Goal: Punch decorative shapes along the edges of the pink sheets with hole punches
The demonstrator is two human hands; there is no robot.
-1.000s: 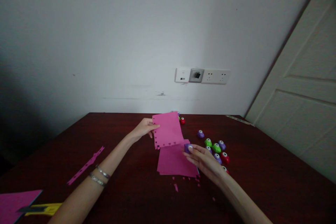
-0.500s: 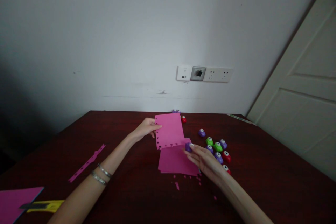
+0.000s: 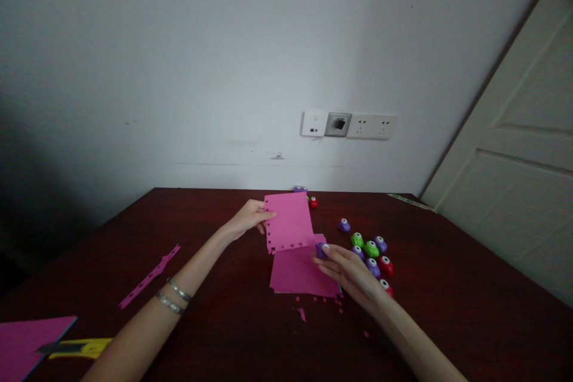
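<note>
My left hand (image 3: pixel 251 216) pinches the left edge of a pink paper sheet (image 3: pixel 289 221), thumb in front. Small shapes are punched along the sheet's left and lower edges. It is raised over a stack of pink paper (image 3: pixel 299 274) on the table. In my right hand (image 3: pixel 347 268) is a purple craft punch (image 3: pixel 321 250), gripped near the sheet's lower right corner; whether the punch touches the sheet I cannot tell. Close to that hand sit several more craft punches (image 3: pixel 371 249) in green, purple and red. Tiny pink scraps (image 3: pixel 302 314) lie before the stack.
On the dark red table (image 3: pixel 215 334), a punched pink strip (image 3: pixel 150 277) lies left. A yellow utility knife (image 3: pixel 78 348), blade showing, rests across pink paper (image 3: pixel 27 340) at the front left. A red craft punch (image 3: pixel 314 203) stands among others by the wall, below the sockets (image 3: pixel 369 126).
The view has shifted slightly. Both hands keep their hold on the sheet and the purple punch, and their positions relative to each other are almost the same.
</note>
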